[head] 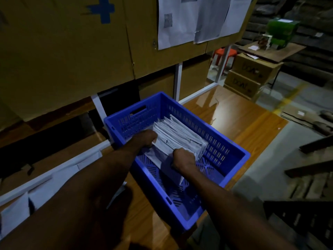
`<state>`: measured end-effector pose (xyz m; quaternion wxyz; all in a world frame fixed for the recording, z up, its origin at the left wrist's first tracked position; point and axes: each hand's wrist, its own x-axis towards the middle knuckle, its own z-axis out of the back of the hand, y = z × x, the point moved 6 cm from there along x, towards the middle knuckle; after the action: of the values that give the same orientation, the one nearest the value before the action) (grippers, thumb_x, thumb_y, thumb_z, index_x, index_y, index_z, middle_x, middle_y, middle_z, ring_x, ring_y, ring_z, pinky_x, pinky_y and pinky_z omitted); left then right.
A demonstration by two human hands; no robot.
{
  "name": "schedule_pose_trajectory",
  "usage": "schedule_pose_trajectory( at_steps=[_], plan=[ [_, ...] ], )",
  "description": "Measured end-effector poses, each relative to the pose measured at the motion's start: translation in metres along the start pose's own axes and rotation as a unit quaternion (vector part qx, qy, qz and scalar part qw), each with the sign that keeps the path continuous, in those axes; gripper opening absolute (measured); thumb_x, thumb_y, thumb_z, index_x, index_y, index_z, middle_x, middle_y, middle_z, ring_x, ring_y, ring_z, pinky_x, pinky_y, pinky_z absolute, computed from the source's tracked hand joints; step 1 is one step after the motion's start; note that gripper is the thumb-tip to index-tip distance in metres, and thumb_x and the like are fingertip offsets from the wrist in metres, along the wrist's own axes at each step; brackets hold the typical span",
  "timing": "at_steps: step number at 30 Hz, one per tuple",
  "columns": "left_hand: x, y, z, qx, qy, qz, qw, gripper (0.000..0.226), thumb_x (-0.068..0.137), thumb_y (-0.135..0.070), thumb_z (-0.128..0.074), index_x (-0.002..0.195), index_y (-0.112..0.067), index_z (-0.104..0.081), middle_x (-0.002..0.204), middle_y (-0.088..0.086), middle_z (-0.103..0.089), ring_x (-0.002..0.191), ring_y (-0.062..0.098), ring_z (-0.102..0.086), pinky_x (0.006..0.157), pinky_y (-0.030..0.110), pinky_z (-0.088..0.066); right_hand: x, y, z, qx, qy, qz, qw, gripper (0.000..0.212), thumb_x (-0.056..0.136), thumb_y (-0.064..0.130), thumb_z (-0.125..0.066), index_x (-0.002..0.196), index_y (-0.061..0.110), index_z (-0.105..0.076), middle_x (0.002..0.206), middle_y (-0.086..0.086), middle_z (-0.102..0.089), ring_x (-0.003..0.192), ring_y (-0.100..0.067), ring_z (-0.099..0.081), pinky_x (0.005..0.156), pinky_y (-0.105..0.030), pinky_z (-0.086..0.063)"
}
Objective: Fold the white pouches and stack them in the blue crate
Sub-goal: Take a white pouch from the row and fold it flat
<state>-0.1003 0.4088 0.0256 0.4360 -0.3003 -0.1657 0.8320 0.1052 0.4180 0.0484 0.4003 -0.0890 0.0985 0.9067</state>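
A blue crate [232, 150] stands on the wooden table. Inside it, at the far end, several folded white pouches [180, 136] stand on edge in a row. Both of my hands are down in the crate. My left hand [146, 138] grips the left end of the nearest pouch, fingers curled round it. My right hand [183, 158] grips its right end the same way. The near half of the crate floor shows bare mesh.
The wooden table [237, 120] carries the crate near its right edge. More white pouches [41, 188] lie along the table's left side. Large cardboard boxes [68, 51] fill shelves behind. Stacked cartons [250, 76] and a red stool [224, 55] stand at the back right.
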Motion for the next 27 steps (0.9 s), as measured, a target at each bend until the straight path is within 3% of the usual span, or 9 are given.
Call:
schedule_pose_trajectory(
  at_steps=[2, 5, 8, 10, 15, 17, 19, 22, 27],
  plan=[
    [-0.018, -0.019, 0.001, 0.032, 0.001, 0.004, 0.999, 0.013, 0.080, -0.027, -0.058, 0.080, -0.014, -0.059, 0.072, 0.007, -0.057, 0.059, 0.020, -0.054, 0.055, 0.027, -0.047, 0.002, 0.000, 0.002, -0.035, -0.010, -0.005, 0.999, 0.026, 0.086, 0.019, -0.071, 0.110, 0.010, -0.069, 0.111, -0.010, -0.068, 0.103, -0.032, -0.067, 0.079, -0.037, -0.053],
    [-0.017, -0.019, -0.003, 0.058, -0.032, 0.012, 0.998, 0.005, 0.086, -0.016, -0.051, 0.083, -0.014, -0.049, 0.075, 0.017, -0.049, 0.058, 0.025, -0.050, 0.050, 0.025, -0.044, 0.003, -0.002, 0.003, -0.063, -0.025, -0.012, 0.998, 0.021, 0.089, 0.016, -0.066, 0.109, 0.011, -0.071, 0.108, -0.008, -0.069, 0.101, -0.030, -0.068, 0.077, -0.036, -0.052],
    [-0.007, -0.011, -0.008, 0.024, 0.019, 0.043, 0.999, 0.026, 0.079, -0.010, -0.072, 0.094, -0.013, -0.051, 0.097, 0.017, -0.061, 0.082, 0.029, -0.059, 0.070, 0.036, -0.050, 0.006, -0.004, 0.001, -0.067, -0.035, -0.020, 0.997, 0.019, 0.091, 0.014, -0.063, 0.107, 0.011, -0.072, 0.105, -0.007, -0.071, 0.098, -0.029, -0.069, 0.073, -0.034, -0.051],
    [-0.007, -0.016, -0.004, 0.051, 0.018, 0.022, 0.998, 0.045, 0.075, -0.005, -0.081, 0.111, -0.006, -0.055, 0.119, 0.014, -0.058, 0.096, 0.028, -0.056, 0.076, 0.031, -0.052, 0.007, -0.006, -0.001, -0.070, -0.035, -0.030, 0.997, 0.019, 0.090, 0.013, -0.063, 0.106, 0.013, -0.073, 0.105, -0.006, -0.071, 0.098, -0.028, -0.070, 0.070, -0.032, -0.049],
    [-0.007, -0.020, -0.001, 0.124, -0.015, 0.001, 0.992, 0.063, 0.075, -0.009, -0.084, 0.127, -0.004, -0.048, 0.134, 0.016, -0.052, 0.120, 0.036, -0.054, 0.082, 0.027, -0.054, 0.006, -0.010, -0.009, -0.072, -0.005, -0.078, 0.994, 0.015, 0.085, 0.014, -0.070, 0.099, 0.011, -0.074, 0.096, -0.006, -0.073, 0.087, -0.027, -0.072, 0.068, -0.037, -0.061],
    [-0.009, -0.023, 0.001, 0.176, -0.018, -0.015, 0.984, 0.081, 0.065, -0.015, -0.092, 0.130, -0.005, -0.045, 0.138, 0.016, -0.047, 0.128, 0.036, -0.048, 0.095, 0.040, -0.052, 0.004, -0.012, -0.009, -0.064, 0.006, -0.093, 0.994, 0.018, 0.084, 0.016, -0.071, 0.101, 0.010, -0.073, 0.096, -0.006, -0.072, 0.085, -0.028, -0.072, 0.065, -0.042, -0.062],
    [-0.010, -0.024, 0.002, 0.218, -0.024, -0.033, 0.975, 0.095, 0.059, -0.017, -0.096, 0.135, -0.006, -0.041, 0.142, 0.016, -0.044, 0.131, 0.035, -0.046, 0.104, 0.048, -0.046, 0.002, -0.014, -0.009, -0.049, 0.008, -0.104, 0.993, 0.024, 0.081, 0.019, -0.074, 0.103, 0.009, -0.071, 0.097, -0.007, -0.073, 0.086, -0.029, -0.072, 0.064, -0.044, -0.062],
    [-0.011, -0.026, 0.005, 0.242, -0.032, -0.046, 0.969, 0.091, 0.057, -0.014, -0.095, 0.131, -0.004, -0.043, 0.137, 0.017, -0.049, 0.125, 0.034, -0.051, 0.101, 0.044, -0.047, 0.000, -0.020, -0.009, -0.017, 0.006, -0.117, 0.993, 0.036, 0.077, 0.021, -0.078, 0.109, 0.008, -0.066, 0.100, -0.009, -0.073, 0.089, -0.030, -0.072, 0.064, -0.044, -0.062],
    [-0.021, -0.027, 0.005, 0.256, -0.064, -0.062, 0.962, 0.093, 0.055, -0.015, -0.096, 0.131, -0.007, -0.043, 0.134, 0.016, -0.050, 0.123, 0.034, -0.052, 0.100, 0.041, -0.047, -0.006, -0.026, -0.010, 0.001, 0.000, -0.116, 0.993, 0.043, 0.085, 0.024, -0.073, 0.122, 0.007, -0.058, 0.112, -0.010, -0.070, 0.103, -0.028, -0.069, 0.076, -0.036, -0.055]
  ],
)
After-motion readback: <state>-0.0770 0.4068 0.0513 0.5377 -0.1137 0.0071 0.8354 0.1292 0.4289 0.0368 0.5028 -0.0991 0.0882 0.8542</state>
